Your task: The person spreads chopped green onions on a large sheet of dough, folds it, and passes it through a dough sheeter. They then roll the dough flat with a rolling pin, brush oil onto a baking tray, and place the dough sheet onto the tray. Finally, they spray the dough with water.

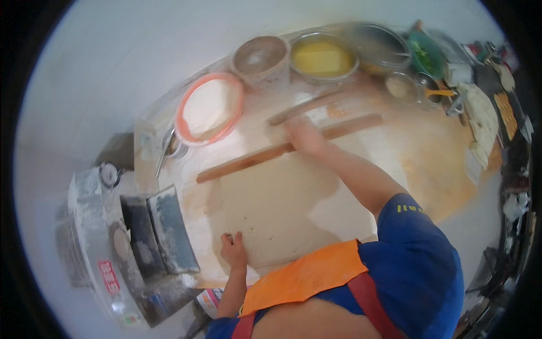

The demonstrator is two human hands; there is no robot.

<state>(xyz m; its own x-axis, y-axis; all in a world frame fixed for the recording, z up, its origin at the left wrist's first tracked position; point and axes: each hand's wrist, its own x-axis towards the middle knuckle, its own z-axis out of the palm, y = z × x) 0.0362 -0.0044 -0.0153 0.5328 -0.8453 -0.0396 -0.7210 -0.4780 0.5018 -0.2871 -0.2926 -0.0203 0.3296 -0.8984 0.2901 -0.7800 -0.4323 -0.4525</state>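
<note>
A wide sheet of rolled-out dough [271,212] covers much of the floured work surface before me. My left hand [233,251] is at the sheet's near left edge, fingers bent; whether it pinches the dough is unclear. Along the far edge of the dough lies a long wooden rolling pin [247,162]. My right hand [302,133], blurred, is over this pin, between its two ends, and its fingers reach towards a second, thinner wooden rod [296,111] beyond. I cannot tell whether the hand grips either one.
Behind the rods stand a pink-rimmed basin of flour [211,108], a bucket [260,61], a bowl of yellow liquid [324,59] and a dark metal pot [381,46]. A flour-dusted machine [101,237] is at left. Dough [480,123] and utensils lie at right.
</note>
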